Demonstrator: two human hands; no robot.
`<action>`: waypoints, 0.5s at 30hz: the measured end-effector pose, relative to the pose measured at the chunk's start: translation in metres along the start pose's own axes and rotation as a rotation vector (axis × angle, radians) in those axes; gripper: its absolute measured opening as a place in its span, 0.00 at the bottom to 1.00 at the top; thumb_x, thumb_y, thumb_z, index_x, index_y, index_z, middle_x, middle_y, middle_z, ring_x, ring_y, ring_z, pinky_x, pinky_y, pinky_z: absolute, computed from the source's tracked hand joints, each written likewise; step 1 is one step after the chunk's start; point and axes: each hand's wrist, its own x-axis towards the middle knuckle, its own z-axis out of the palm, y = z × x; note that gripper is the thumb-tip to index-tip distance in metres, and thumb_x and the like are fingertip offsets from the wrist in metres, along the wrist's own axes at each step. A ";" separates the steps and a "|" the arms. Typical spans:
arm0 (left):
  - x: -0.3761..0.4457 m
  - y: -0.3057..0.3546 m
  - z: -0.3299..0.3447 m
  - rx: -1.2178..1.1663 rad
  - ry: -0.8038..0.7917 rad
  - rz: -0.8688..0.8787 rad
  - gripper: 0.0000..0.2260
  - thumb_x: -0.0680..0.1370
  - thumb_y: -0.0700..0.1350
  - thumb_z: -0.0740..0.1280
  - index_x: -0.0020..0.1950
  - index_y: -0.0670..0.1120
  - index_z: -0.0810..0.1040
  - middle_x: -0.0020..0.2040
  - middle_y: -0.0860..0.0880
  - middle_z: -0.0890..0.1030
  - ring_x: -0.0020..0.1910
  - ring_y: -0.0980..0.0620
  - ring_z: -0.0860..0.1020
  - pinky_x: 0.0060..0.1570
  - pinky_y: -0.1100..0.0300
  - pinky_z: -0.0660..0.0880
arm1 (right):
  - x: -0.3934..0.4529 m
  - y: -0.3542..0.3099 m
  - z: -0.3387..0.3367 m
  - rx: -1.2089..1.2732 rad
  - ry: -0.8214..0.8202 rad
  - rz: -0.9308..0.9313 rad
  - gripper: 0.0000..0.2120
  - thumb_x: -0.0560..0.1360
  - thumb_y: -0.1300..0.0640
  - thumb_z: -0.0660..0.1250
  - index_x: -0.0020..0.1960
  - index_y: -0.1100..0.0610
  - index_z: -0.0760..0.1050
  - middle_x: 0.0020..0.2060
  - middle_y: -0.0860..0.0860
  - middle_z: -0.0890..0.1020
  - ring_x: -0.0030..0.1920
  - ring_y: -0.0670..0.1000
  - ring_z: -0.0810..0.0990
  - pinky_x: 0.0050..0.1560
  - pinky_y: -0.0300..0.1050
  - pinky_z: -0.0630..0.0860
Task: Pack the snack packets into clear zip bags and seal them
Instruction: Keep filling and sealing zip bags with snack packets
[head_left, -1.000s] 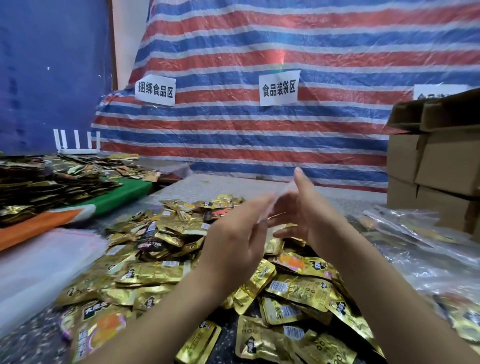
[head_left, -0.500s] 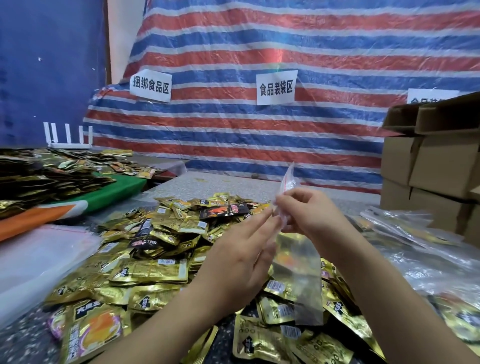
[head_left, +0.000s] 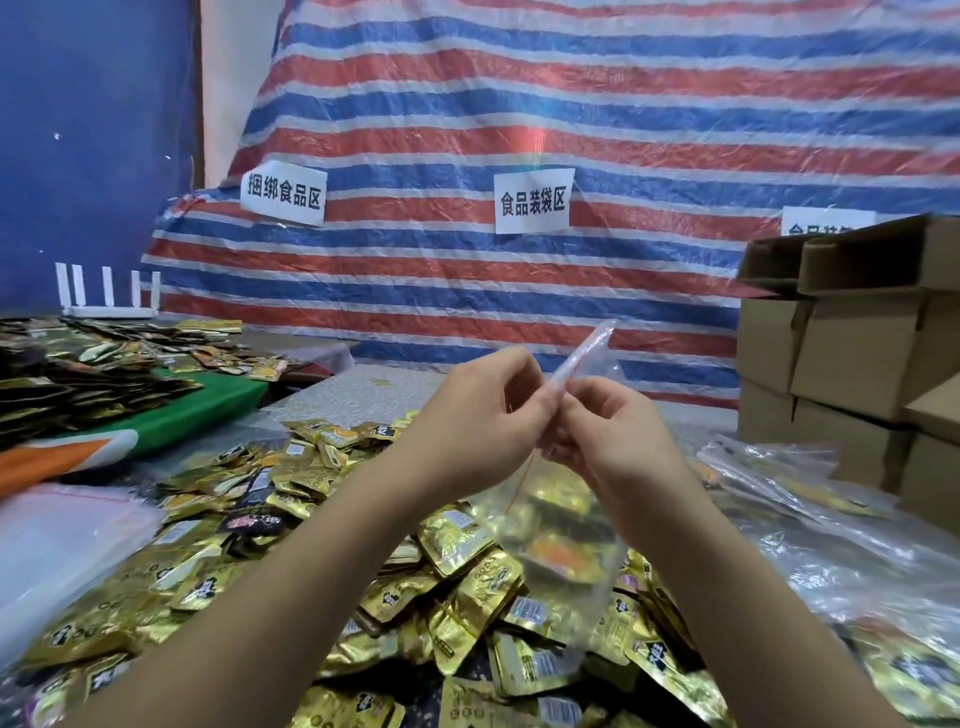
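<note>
A clear zip bag (head_left: 558, 540) hangs in the air above the table, its top edge sticking up between my hands. My left hand (head_left: 483, 415) pinches the bag's top from the left. My right hand (head_left: 613, 436) pinches the same edge from the right, fingertips almost touching the left hand's. Through the bag I see gold and orange, but cannot tell whether it is inside or behind. A big heap of gold snack packets (head_left: 291, 519) covers the table under my arms.
A stack of empty clear bags (head_left: 57, 540) lies at the left. Filled clear bags (head_left: 841, 525) pile at the right, in front of stacked cardboard boxes (head_left: 852, 364). More packets (head_left: 78, 374) sit on a green and orange surface at far left. A striped tarp hangs behind.
My left hand has come up to the bag's top and now pinches it beside the right hand. The bag has risen and hangs open to view below them.
</note>
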 end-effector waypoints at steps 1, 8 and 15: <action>-0.001 -0.002 0.001 -0.031 -0.017 0.002 0.11 0.80 0.49 0.66 0.41 0.44 0.76 0.34 0.51 0.79 0.33 0.55 0.75 0.35 0.61 0.71 | 0.001 0.000 -0.001 0.080 -0.011 0.034 0.07 0.80 0.59 0.67 0.49 0.63 0.80 0.32 0.51 0.82 0.33 0.45 0.81 0.36 0.37 0.79; -0.006 -0.011 -0.003 -0.096 -0.148 -0.010 0.12 0.81 0.49 0.65 0.44 0.41 0.77 0.33 0.50 0.75 0.29 0.57 0.69 0.32 0.62 0.66 | 0.002 0.000 -0.002 0.292 -0.129 0.153 0.09 0.73 0.56 0.69 0.46 0.62 0.76 0.33 0.55 0.81 0.31 0.47 0.80 0.35 0.38 0.79; -0.007 -0.015 -0.011 0.023 -0.238 -0.038 0.10 0.82 0.49 0.63 0.44 0.47 0.77 0.31 0.57 0.76 0.28 0.62 0.72 0.30 0.67 0.68 | -0.002 -0.005 -0.005 0.113 -0.179 0.126 0.05 0.79 0.65 0.65 0.45 0.63 0.78 0.31 0.54 0.81 0.31 0.47 0.80 0.33 0.36 0.78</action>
